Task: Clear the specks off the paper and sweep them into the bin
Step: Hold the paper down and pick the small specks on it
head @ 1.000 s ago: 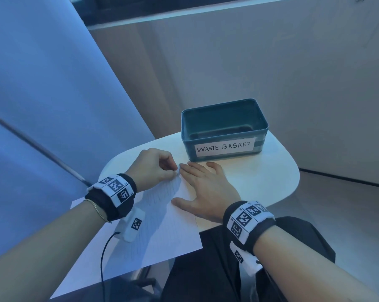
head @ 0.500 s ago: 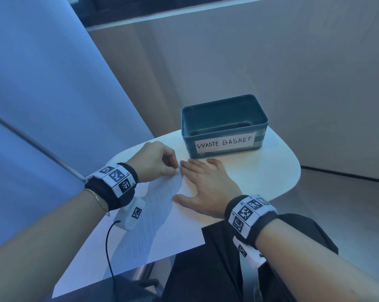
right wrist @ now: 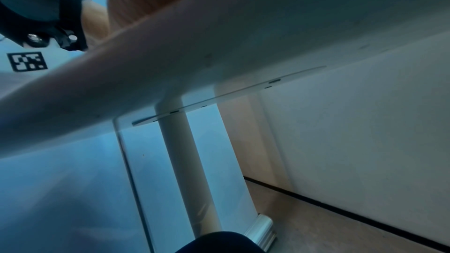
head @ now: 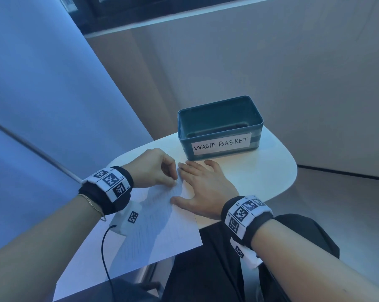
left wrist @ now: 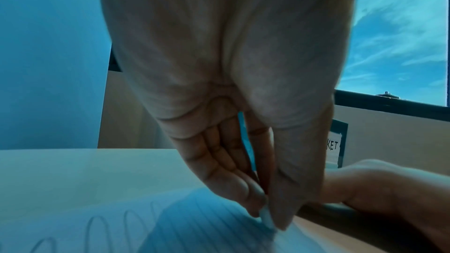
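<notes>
- The left hand (head: 154, 167) hovers over the far corner of the paper (head: 162, 232), knuckles up and fingers curled in.
- Its grip is narrow: in the left wrist view the thumb and fingertips (left wrist: 255, 199) pinch a small pale piece (left wrist: 266, 217) against the sheet. Whether that piece is a speck, an eraser or a fold of the paper itself cannot be told.
- The right hand (head: 206, 192) lies just right of that pinch, palm down. Its grip is wide, holding nothing: the straight fingers press the paper's right edge and the bare tabletop (head: 260, 177), and the thumb is spread toward the person.
- The fingertips of the two hands are almost touching.
- The paper lies flat under both hands, with faint ruled lines and pencilled loops. Its near corner hangs past the tabletop edge, over the person's dark-clothed lap.
- Loose specks are too small to make out on the sheet.
- The bin (head: 220, 127), a teal box labelled "WASTE BASKET", stands just beyond the right hand's fingertips, near them but apart, at the far side of the tabletop.
- Both wrists wear dark bands with black-and-white markers.
- The right wrist view shows only the tabletop's underside and its white post.
</notes>
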